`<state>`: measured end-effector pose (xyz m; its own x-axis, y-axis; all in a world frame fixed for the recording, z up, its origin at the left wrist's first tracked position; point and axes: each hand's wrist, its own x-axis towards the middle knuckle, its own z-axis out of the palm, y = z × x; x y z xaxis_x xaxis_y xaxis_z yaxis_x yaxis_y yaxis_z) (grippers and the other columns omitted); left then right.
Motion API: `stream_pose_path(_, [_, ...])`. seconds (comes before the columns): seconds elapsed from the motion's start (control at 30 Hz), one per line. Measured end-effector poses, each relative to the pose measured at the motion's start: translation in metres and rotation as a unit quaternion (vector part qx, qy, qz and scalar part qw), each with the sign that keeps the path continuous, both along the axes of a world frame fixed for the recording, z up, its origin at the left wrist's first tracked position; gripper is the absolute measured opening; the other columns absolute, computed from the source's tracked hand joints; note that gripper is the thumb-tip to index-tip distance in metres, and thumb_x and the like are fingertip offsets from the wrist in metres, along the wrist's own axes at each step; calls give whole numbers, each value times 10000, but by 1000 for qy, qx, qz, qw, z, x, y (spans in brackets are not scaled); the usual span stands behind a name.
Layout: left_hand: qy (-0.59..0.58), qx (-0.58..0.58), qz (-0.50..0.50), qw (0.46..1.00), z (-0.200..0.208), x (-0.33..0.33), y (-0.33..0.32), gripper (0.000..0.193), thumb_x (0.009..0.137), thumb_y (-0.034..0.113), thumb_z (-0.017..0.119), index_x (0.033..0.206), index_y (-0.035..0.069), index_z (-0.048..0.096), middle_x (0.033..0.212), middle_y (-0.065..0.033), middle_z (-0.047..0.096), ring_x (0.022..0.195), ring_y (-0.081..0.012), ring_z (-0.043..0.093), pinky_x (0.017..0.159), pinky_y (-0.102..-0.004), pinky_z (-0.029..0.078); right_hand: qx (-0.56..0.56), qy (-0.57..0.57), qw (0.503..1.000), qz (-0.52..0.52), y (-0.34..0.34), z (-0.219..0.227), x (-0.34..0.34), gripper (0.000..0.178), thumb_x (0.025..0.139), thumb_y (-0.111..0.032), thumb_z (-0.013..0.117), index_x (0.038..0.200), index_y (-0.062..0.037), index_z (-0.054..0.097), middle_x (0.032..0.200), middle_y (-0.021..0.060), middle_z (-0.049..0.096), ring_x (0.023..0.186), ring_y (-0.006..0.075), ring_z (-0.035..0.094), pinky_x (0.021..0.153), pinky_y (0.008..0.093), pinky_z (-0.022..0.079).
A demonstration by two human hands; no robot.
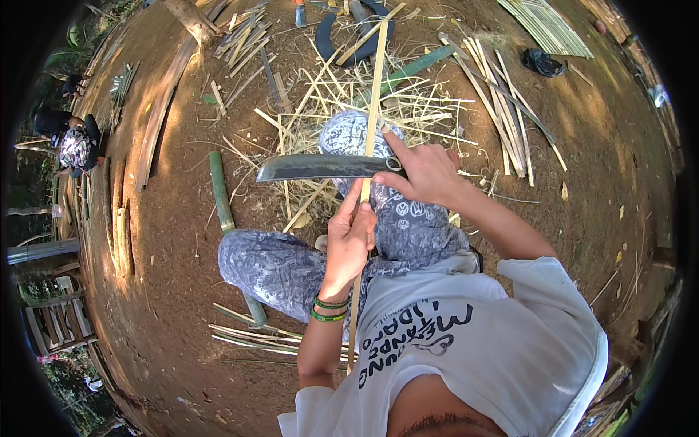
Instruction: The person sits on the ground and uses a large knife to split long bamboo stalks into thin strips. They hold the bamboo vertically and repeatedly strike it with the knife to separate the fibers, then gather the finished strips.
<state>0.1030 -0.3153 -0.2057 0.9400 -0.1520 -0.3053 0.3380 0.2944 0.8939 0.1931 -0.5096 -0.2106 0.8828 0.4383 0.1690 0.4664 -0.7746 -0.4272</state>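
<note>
A long, pale bamboo strip (376, 84) runs away from my body, over my raised knee. My left hand (350, 237) is closed on it, fingers pinched around it just on the near side of the blade. My right hand (429, 171) grips a machete by its handle, mostly hidden in the palm, with a metal ring at the blade's base. The dark, wide machete blade (313, 167) lies crosswise over the strip and points left. My right thumb and forefinger stretch along the strip's right side.
Thin bamboo shavings (429, 109) heap beyond my knee. Cut bamboo strips (502, 109) lie to the right, and another bundle (269, 339) sits near my left. A green bamboo pole (220, 189) is left of me. A black plastic bag (542, 63) lies far right. A person (76, 146) is at far left.
</note>
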Motion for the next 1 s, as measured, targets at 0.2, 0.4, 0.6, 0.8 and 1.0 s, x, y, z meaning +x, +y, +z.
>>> stream_pose_path(0.2, [5, 30, -10, 999, -3, -35, 13, 520, 1045, 60, 453, 1549, 117, 342, 685, 100, 392, 552, 19, 305, 474, -163, 262, 26, 17, 999, -28, 4, 3, 1, 723, 938, -557, 554, 1399, -6, 464, 541, 200, 539, 538, 414, 588, 549, 513, 454])
stream_pose_path(0.4, [-10, 54, -2, 998, 4, -52, 10, 501, 1038, 42, 444, 1533, 87, 373, 716, 116, 410, 584, 21, 308, 511, -155, 256, 49, 8, 998, -35, -4, -10, 10, 682, 945, -536, 550, 1364, 0, 502, 541, 202, 527, 533, 410, 575, 544, 497, 444])
stream_pose_path(0.6, [-54, 112, 41, 991, 2, -1, -4, 477, 1038, 50, 430, 1508, -4, 374, 742, 89, 422, 626, -1, 320, 546, -169, 277, 6, -4, 1000, 25, 6, 8, 2, 902, 895, -698, 525, 1437, 18, 432, 435, 119, 432, 408, 347, 519, 458, 477, 415])
stream_pose_path(0.8, [-27, 89, 9, 996, -9, -15, 6, 464, 1065, 118, 431, 1518, 39, 370, 649, 94, 360, 519, 7, 290, 452, -177, 253, 13, -1, 1000, 19, 4, 2, 13, 837, 923, -642, 528, 1421, 26, 444, 478, 152, 498, 460, 368, 561, 488, 480, 436])
stream_pose_path(1.0, [6, 32, 29, 999, 4, -6, 0, 319, 1067, 123, 429, 1367, 44, 502, 653, 72, 389, 497, 3, 297, 440, -175, 271, -6, 24, 1000, 10, 9, 12, 7, 866, 910, -643, 542, 1468, 2, 391, 461, 141, 479, 449, 365, 549, 490, 468, 431])
